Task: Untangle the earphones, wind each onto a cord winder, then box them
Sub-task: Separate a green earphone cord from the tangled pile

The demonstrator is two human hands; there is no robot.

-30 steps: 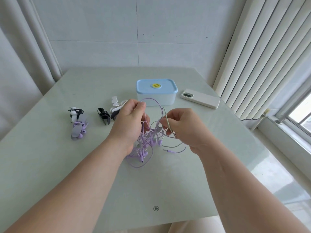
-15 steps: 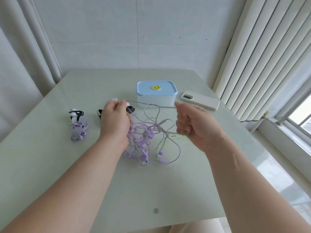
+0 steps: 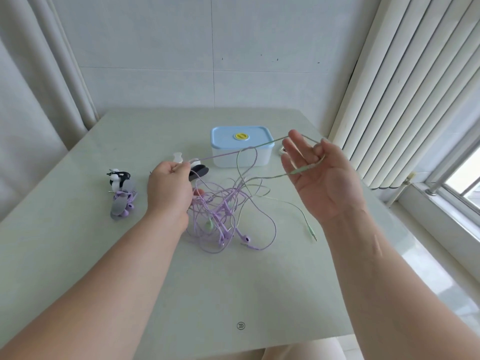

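Across the middle of the frame the tangle of purple earphones (image 3: 223, 214) lies on the counter (image 3: 155, 281), between the two forearms and closer to the left one. One taut cord (image 3: 233, 151) rises out of it, shading from purple to pale green. Its long axis runs from middle left up toward the right, passing in front of the box (image 3: 241, 158).

The left grip (image 3: 168, 188) pinches the purple end of that cord between thumb and forefinger. Its lower fingers sit among the strands, and I cannot tell whether they hold any. The right grip (image 3: 322, 183) is palm up with fingers apart and loosely bent, clamped on nothing. The green length is only hooked over the fingers and returns across the palm.

A green plug (image 3: 311, 233) lies free on the counter to the right of the tangle, below the right grip and nearer to it. My judgement is that the coming move turns on this: the loose end can be drawn out rightward while the left anchors the knot.

Behind the left grip sit spare winders (image 3: 198, 170). Two wound sets (image 3: 122, 198) rest at middle left. The box carries a blue lid with a round yellow label (image 3: 241, 136) whose writing is too small to read. A phone (image 3: 281, 151) peeks from behind the right fingers. A small round mark (image 3: 241, 325) is printed near the counter's lower edge.
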